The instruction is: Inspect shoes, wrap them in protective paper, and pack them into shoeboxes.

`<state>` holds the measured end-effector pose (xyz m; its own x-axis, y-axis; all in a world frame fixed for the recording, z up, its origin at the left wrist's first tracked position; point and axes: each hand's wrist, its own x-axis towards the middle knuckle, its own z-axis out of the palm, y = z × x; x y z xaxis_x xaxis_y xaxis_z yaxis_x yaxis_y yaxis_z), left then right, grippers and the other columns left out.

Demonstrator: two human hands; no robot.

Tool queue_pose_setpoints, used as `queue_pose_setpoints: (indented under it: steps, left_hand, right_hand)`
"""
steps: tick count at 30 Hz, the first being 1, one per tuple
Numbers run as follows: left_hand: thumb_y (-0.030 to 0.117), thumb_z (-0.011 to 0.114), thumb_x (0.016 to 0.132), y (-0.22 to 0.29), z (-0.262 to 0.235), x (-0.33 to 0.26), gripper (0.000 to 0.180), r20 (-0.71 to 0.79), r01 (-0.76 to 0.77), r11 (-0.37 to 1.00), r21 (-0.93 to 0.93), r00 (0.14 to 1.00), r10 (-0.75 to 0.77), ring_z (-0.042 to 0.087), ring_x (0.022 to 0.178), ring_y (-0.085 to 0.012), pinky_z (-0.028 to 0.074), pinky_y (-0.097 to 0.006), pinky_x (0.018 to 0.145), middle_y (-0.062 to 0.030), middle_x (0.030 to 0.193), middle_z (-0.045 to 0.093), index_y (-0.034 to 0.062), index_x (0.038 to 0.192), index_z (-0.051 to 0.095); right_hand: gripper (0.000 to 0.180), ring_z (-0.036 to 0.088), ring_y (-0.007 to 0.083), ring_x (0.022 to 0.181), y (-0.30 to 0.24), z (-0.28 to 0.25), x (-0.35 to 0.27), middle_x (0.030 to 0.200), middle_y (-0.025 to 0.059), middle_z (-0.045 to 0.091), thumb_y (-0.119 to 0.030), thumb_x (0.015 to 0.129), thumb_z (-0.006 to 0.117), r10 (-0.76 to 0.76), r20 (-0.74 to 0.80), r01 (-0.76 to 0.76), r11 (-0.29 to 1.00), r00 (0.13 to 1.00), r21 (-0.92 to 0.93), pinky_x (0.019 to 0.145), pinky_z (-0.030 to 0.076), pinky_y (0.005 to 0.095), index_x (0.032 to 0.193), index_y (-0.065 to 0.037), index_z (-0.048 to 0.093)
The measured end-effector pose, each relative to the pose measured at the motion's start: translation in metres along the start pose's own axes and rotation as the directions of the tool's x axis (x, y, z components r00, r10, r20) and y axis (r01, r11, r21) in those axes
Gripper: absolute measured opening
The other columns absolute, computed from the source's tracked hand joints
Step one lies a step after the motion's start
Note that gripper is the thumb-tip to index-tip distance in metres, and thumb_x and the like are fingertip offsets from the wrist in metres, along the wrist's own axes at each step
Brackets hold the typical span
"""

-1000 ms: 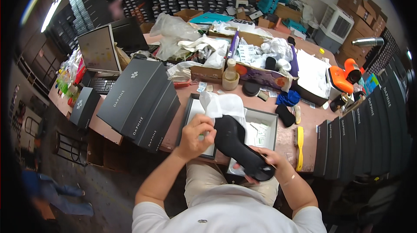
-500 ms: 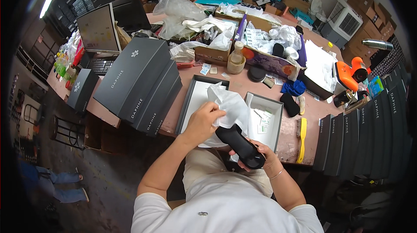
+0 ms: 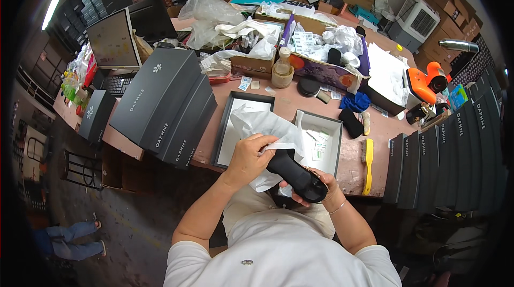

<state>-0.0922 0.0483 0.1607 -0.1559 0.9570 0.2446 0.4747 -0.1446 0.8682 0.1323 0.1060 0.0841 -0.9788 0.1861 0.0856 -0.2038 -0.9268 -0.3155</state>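
Note:
A black shoe [image 3: 294, 173] lies tilted in front of me, with my right hand [image 3: 323, 184] gripping its nearer end. My left hand [image 3: 250, 159] pinches a sheet of white tissue paper [image 3: 262, 126] at the shoe's far end, where the paper meets the shoe and hides part of it. Behind my hands are two shallow dark-edged box parts: the left one [image 3: 221, 133] is white inside and partly covered by the tissue, and the right one [image 3: 338, 142] holds several small white-and-green packets [image 3: 318, 143].
Dark shoe boxes [image 3: 155, 94] are stacked at the left, and more [image 3: 423, 164] stand in a row at the right. A yellow brush [image 3: 368, 166] lies near the table's right front. Cluttered cartons [image 3: 321, 70], a bottle [image 3: 282, 67] and a blue cloth [image 3: 355, 102] sit farther back.
My left hand has come down nearer the shoe, bringing the tissue against its far end. My right hand still grips the shoe. The whole view has shifted slightly.

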Motion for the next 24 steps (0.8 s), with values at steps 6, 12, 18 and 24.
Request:
queue_pose_setpoints:
  steps: [6, 12, 18, 24]
  left_hand:
    - [0.035, 0.079, 0.070, 0.005, 0.001, -0.002, 0.048, 0.221, -0.313, 0.904, 0.292, 0.941, 0.254, 0.045, 0.121, -0.0304, 0.037, -0.046, 0.097, -0.0134, 0.122, 0.054, 0.0069, 0.108, 0.068]
    - [0.043, 0.081, 0.066, -0.004, 0.009, 0.003, 0.058, 0.389, -0.288, 0.941, 0.176, 0.899, 0.202, 0.033, 0.134, -0.0332, 0.019, -0.055, 0.110, -0.0112, 0.131, 0.048, 0.0109, 0.113, 0.066]
    - [0.012, 0.072, 0.081, -0.030, 0.017, 0.007, 0.018, 0.194, -0.101, 0.984, -0.147, 0.973, 0.129, 0.054, 0.112, -0.0236, 0.037, -0.038, 0.101, -0.0076, 0.106, 0.064, 0.0034, 0.096, 0.068]
    - [0.006, 0.067, 0.082, -0.024, 0.005, 0.014, 0.022, -0.073, 0.061, 0.984, -0.166, 0.995, -0.074, 0.057, 0.106, -0.0214, 0.042, -0.031, 0.094, -0.0128, 0.111, 0.062, 0.0020, 0.104, 0.066]
  right_hand:
    - [0.089, 0.062, 0.0322, 0.076, 0.005, -0.005, -0.002, 0.122, 0.0339, 0.047, -0.045, 0.073, 0.068, -0.052, 0.042, 0.050, 0.997, 0.998, 0.059, 0.047, 0.053, 0.0328, 0.132, 0.012, 0.033]
    - [0.085, 0.063, 0.0309, 0.071, 0.006, 0.009, -0.003, 0.116, 0.0290, 0.053, -0.041, 0.069, 0.072, -0.013, -0.039, 0.010, 0.997, 0.999, -0.076, 0.045, 0.051, 0.0320, 0.129, 0.009, 0.039]
    - [0.097, 0.065, 0.0292, 0.076, 0.005, 0.021, -0.004, 0.119, 0.0231, 0.056, -0.042, 0.067, 0.076, 0.060, -0.153, -0.103, 0.950, 0.987, -0.296, 0.057, 0.055, 0.0338, 0.138, 0.005, 0.032]
    - [0.100, 0.053, 0.0260, 0.118, 0.007, 0.012, -0.009, 0.132, 0.0221, 0.051, -0.032, 0.071, 0.076, 0.109, -0.129, -0.158, 0.870, 0.986, -0.467, 0.090, 0.049, 0.0351, 0.147, 0.002, 0.020]
